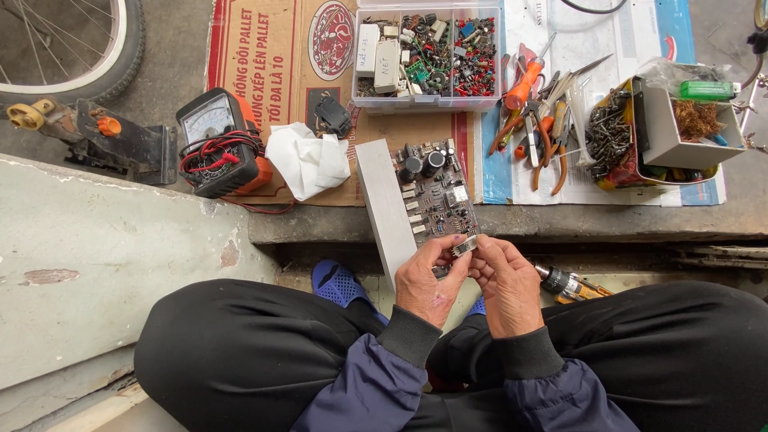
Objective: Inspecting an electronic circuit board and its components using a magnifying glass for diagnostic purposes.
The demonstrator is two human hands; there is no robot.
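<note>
Left hand (pixel 422 280) and right hand (pixel 506 280) pinch a small metal part (pixel 463 246) between closed fingers (pixel 448 244); the circuit board (pixel 436 192) lies just beyond them.

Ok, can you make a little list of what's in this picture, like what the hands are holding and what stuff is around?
left hand: pinches a small silvery part at its fingertips
right hand: pinches the same part from the other side
circuit board: lies just beyond the hands, fixed to a long grey metal bar
meter: black and orange, red leads coiled on top, left of the board
white cloth: crumpled beside the meter
parts box: clear, with compartments of small components
pliers and screwdrivers: piled right of the board
screws: heaped further right
</note>
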